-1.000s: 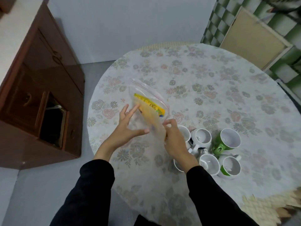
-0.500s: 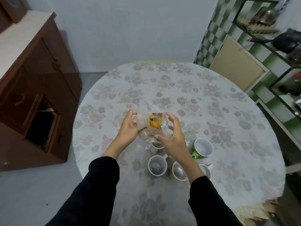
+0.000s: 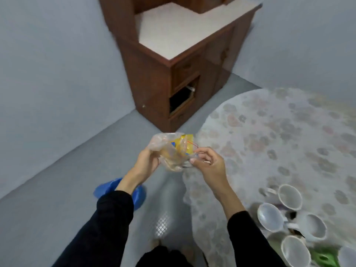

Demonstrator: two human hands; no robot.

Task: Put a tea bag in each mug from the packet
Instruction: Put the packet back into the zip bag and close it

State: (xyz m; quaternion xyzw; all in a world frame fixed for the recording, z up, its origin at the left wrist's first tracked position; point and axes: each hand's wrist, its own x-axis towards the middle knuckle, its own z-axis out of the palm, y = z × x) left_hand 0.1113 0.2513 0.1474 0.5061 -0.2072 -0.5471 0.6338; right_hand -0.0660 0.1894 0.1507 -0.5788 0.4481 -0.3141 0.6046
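A clear plastic packet with yellow tea bags inside is held up in the air, left of the table edge. My left hand grips its left side. My right hand pinches its right edge between thumb and fingers. Several white mugs and a green one stand bunched on the floral tablecloth at the lower right, blurred by motion. What lies inside the mugs cannot be made out.
The round table with its floral cloth fills the right side. A brown wooden cabinet with an open compartment stands against the wall ahead. A blue shoe cover shows on the grey floor under my left arm.
The view has swung left, so the mugs now sit at the lower right. Both hands carried the packet off the table side and still hold it, now more crumpled.
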